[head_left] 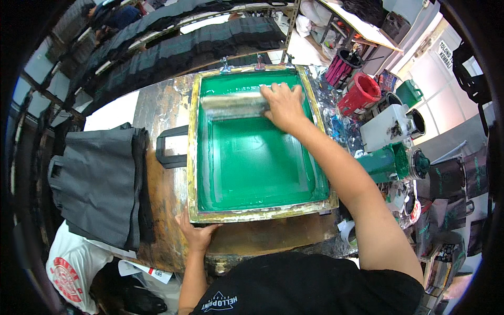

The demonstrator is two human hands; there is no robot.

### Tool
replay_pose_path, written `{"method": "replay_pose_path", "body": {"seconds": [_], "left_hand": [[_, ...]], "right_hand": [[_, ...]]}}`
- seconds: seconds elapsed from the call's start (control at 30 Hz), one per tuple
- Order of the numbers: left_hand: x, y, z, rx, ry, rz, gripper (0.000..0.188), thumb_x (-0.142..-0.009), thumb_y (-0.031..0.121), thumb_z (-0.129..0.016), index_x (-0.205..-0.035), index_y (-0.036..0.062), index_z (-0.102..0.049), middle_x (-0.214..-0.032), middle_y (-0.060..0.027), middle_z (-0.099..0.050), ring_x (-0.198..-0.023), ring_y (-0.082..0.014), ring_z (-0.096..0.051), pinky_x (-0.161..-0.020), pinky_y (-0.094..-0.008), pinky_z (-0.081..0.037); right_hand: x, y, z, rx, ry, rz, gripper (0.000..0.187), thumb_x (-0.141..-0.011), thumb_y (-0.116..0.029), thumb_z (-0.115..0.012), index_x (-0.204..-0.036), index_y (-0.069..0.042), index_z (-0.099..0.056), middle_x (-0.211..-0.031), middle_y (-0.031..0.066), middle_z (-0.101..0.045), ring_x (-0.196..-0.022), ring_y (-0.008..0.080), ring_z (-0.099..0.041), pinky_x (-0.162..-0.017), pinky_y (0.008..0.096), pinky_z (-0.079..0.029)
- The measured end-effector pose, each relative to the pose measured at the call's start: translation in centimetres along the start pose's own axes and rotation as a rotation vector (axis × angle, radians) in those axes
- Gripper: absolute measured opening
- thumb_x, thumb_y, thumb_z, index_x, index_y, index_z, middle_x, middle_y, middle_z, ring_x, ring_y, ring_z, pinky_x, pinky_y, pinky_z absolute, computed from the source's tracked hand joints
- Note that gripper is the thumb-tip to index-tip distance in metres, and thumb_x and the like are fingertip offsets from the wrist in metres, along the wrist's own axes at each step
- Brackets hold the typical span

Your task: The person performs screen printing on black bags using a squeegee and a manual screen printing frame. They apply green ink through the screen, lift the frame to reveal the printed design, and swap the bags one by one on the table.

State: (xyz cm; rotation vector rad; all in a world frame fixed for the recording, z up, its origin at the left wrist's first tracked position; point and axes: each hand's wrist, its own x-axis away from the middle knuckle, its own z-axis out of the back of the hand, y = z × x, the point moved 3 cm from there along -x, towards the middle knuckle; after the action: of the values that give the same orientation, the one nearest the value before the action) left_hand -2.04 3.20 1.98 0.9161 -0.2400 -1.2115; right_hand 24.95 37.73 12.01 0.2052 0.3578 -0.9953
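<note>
A screen-printing frame with a yellowed wooden border and green mesh lies flat on a stained table. My right hand grips a wide squeegee at the far end of the green screen. My left hand presses on the near left corner of the frame, fingers spread on its border. A dark bag handle sticks out from under the frame's left side.
A stack of dark fabric bags lies to the left. Ink tubs stand at the right: a red bucket, a white jug, a green container. More dark bags hang on racks behind. Printed bags sit far right.
</note>
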Motion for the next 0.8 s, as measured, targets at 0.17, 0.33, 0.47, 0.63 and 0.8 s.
{"method": "replay_pose_path", "body": {"seconds": [0.17, 0.33, 0.47, 0.63, 0.8], "left_hand": [[0.1, -0.3, -0.1, 0.0, 0.019, -0.015, 0.115, -0.046, 0.031, -0.106, -0.144, -0.0057, -0.055, -0.118, -0.0165, -0.058, -0.111, -0.0345, -0.054, -0.1, -0.0459, -0.044], [-0.7, 0.7, 0.5, -0.216, 0.032, -0.113, 0.112, -0.043, 0.045, -0.104, -0.136, -0.0011, -0.062, -0.12, -0.0149, -0.056, -0.108, -0.0352, -0.053, -0.099, -0.0476, -0.043], [-0.9, 1.7, 1.2, -0.392, -0.08, -0.01, 0.117, -0.043, 0.056, -0.101, -0.142, 0.0053, -0.063, -0.124, -0.0161, -0.053, -0.117, -0.0372, -0.05, -0.106, -0.0521, -0.038], [-6.4, 3.6, 2.7, -0.386, -0.114, -0.195, 0.129, -0.056, 0.09, -0.077, -0.152, 0.0067, -0.057, -0.126, -0.0169, -0.053, -0.125, -0.0364, -0.046, -0.11, -0.0544, -0.031], [-19.2, 9.1, 0.3, -0.266, -0.009, -0.518, 0.106, -0.076, 0.085, -0.07, -0.145, 0.005, -0.062, -0.126, -0.019, -0.06, -0.123, -0.0379, -0.053, -0.108, -0.0546, -0.035]], "right_hand": [[-7.6, 4.2, -3.3, 0.048, -0.034, 0.01, 0.069, -0.075, -0.033, -0.091, -0.133, -0.019, -0.056, -0.117, 0.0057, -0.065, -0.118, 0.029, -0.062, -0.092, 0.0564, -0.04], [-11.5, 6.7, -4.7, 0.032, -0.183, 0.005, 0.072, -0.077, -0.037, -0.091, -0.137, -0.02, -0.055, -0.12, 0.0055, -0.066, -0.122, 0.0297, -0.062, -0.095, 0.0609, -0.042], [-10.6, 5.5, -3.4, -0.042, -0.148, -0.014, 0.069, -0.079, -0.033, -0.09, -0.137, -0.02, -0.055, -0.119, 0.0053, -0.066, -0.123, 0.0296, -0.061, -0.098, 0.0604, -0.042], [-8.0, 4.3, -2.7, -0.002, 0.052, 0.015, 0.064, -0.077, -0.025, -0.088, -0.134, -0.02, -0.058, -0.115, 0.0059, -0.066, -0.116, 0.0284, -0.061, -0.098, 0.0579, -0.04], [-7.8, 3.8, -3.4, 0.078, 0.103, 0.018, 0.058, -0.079, -0.021, -0.084, -0.132, -0.021, -0.06, -0.113, 0.0042, -0.065, -0.112, 0.0261, -0.061, -0.09, 0.0522, -0.04]]}}
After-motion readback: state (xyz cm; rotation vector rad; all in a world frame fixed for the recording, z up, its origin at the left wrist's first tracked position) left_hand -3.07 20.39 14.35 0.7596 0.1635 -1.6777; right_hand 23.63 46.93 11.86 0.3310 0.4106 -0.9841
